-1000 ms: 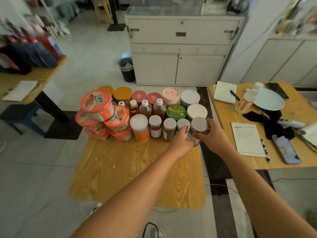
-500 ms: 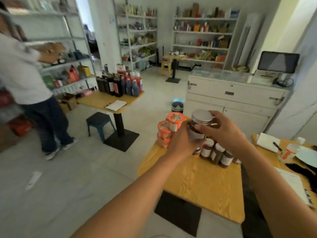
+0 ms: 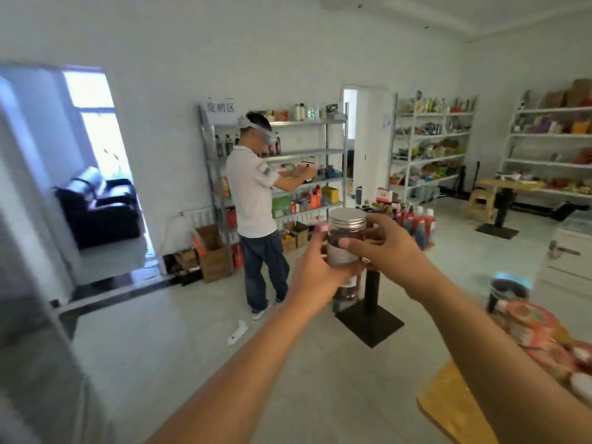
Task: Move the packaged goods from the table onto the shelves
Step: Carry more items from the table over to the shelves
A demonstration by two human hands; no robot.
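A clear jar (image 3: 345,241) with a silver screw lid and dark contents is up in front of me at chest height. My left hand (image 3: 315,270) grips it from the left and below. My right hand (image 3: 392,248) grips it from the right, thumb across its front. A second dark jar (image 3: 347,289) shows just under my left hand; which hand holds it is hidden. The wooden table (image 3: 448,408) with orange cup noodles (image 3: 528,325) is at the lower right. A metal shelf rack (image 3: 307,152) stands at the far wall.
Another person (image 3: 256,203) stands at the metal rack, reaching into it. A pedestal table with sauce bottles (image 3: 416,219) stands behind my hands, its black base (image 3: 368,322) on the floor. More stocked white shelves (image 3: 429,136) line the right wall. A grey panel (image 3: 32,347) fills the left edge.
Both hands lifted the jars off the table. My view swung left from the table to the room and shelves, so the table now sits at the lower right.
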